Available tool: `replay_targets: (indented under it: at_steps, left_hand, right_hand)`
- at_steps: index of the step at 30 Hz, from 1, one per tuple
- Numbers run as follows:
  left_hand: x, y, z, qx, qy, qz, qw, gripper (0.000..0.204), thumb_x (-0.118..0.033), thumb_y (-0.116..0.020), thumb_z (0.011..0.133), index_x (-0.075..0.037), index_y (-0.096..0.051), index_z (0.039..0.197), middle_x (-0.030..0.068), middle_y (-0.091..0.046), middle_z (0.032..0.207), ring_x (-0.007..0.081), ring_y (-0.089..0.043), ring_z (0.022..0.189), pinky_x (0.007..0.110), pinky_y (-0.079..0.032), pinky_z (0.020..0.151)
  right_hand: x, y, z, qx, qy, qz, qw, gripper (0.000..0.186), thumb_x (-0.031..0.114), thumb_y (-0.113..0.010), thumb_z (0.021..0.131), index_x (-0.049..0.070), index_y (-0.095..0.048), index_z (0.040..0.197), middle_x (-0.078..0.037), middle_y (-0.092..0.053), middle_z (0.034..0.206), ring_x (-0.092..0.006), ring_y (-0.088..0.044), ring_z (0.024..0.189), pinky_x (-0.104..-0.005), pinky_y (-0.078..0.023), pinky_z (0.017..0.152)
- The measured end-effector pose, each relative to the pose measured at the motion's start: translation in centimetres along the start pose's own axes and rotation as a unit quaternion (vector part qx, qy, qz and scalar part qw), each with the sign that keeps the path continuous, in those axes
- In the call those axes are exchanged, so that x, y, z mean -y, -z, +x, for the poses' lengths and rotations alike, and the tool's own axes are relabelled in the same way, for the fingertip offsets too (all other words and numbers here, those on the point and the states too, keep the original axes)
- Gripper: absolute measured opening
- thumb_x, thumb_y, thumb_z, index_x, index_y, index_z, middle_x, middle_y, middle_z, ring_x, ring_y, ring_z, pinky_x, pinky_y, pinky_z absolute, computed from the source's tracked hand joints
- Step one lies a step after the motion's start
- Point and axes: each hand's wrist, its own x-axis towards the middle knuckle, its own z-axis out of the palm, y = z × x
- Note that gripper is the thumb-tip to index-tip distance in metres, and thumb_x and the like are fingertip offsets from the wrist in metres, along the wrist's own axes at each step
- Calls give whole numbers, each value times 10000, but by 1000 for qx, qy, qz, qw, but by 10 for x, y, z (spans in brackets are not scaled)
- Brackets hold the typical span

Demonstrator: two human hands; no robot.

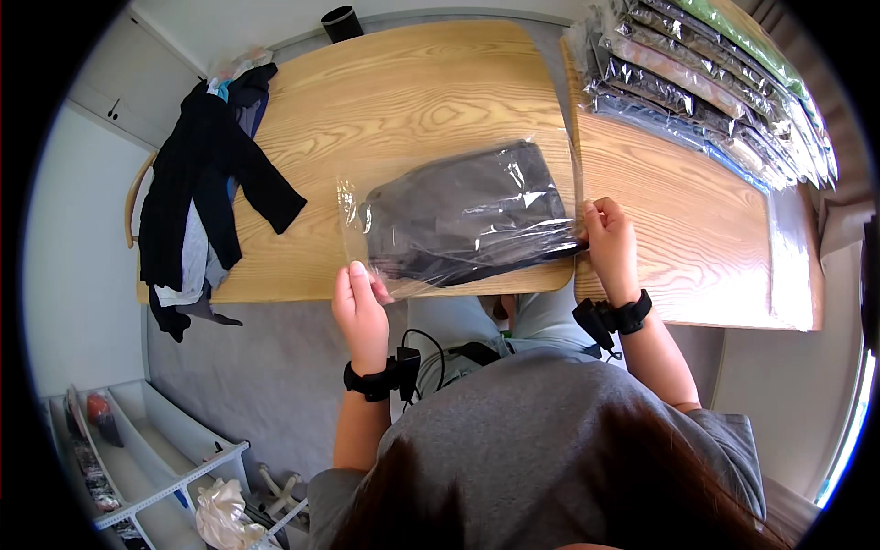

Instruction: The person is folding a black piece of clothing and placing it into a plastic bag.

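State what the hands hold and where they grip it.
Both grip a clear plastic bag holding a dark folded garment: left hand at its near-left corner, right hand at its right edge.

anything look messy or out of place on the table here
Yes: a heap of loose dark clothes hangs over the left edge of the light wooden table, one sleeve splayed out, unlike the neat row of bagged garments at upper right.

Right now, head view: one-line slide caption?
Both hands, left hand and right hand, grip a clear bag holding dark folded clothing on a wooden table.
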Motion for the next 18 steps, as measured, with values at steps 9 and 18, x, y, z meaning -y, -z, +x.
replay_targets:
  at_steps: [9,18]
  left_hand:
    - [10,0,7,-19,142,-116,983,316,-250,-461,976,-104,-433,697,-17,-424,598,74,-436,527,228,-391,469]
    - [5,2,8,-22,162,-120,979,314,-240,-463,972,-83,-459,700,-1,-449,588,89,-474,527,247,-438,477]
  right_hand:
    - [12,12,1,78,-111,68,988,181,177,-560,934,-4,-571,929,-43,-613,711,-106,-582,673,-243,-446,625]
    - [66,-44,-43,72,357,-333,870,493,365,-552,893,169,-474,1338,-125,-452,1376,-278,-384,1310,-473,-284,1066]
